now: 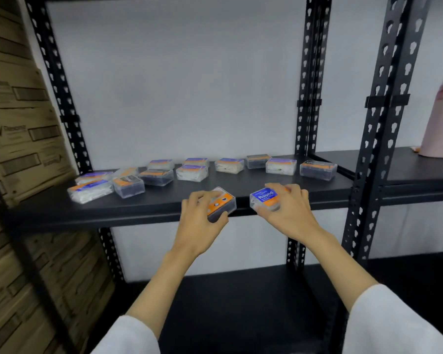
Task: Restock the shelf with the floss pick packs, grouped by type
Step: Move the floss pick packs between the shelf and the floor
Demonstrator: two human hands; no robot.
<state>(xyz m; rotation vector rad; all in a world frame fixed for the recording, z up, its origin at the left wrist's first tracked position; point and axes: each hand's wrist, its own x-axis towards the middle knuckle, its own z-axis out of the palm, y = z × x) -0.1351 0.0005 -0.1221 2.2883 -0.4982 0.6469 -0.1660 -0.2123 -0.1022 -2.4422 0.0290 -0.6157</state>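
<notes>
Shelving unit: a black metal rack fills the frame; its middle shelf [62, 213] crosses the centre and carries all the packs.
Cardboard boxes [16, 118]: stacked along the left edge of the frame.
Pink bottle [439, 123]: upright on the neighbouring shelf at the far right.
Scattered packs [189, 169]: about a dozen small clear cases lie across the middle shelf from centre-left to centre-right, blue-labelled white ones and orange-labelled dark ones mixed together, not yet grouped.
Left hand [200, 213]: just left of centre, fingers curled over the orange-label pack [221, 200], thumb under its near end, at the shelf's front edge.
Right hand [287, 208]: just right of centre, fingers and thumb wrapped round the blue-label pack [265, 198], marked "Round", also at the front edge; whether it rests on the shelf I cannot tell.
Handling: the packs look light, rigid and smooth-walled, so likely slippery; squeezing hard could pop a lid.
Where to hold: across the short sides, thumb opposing fingers, label up so the type stays readable.
Step in hand: probably sorting these two into separate groups.
</notes>
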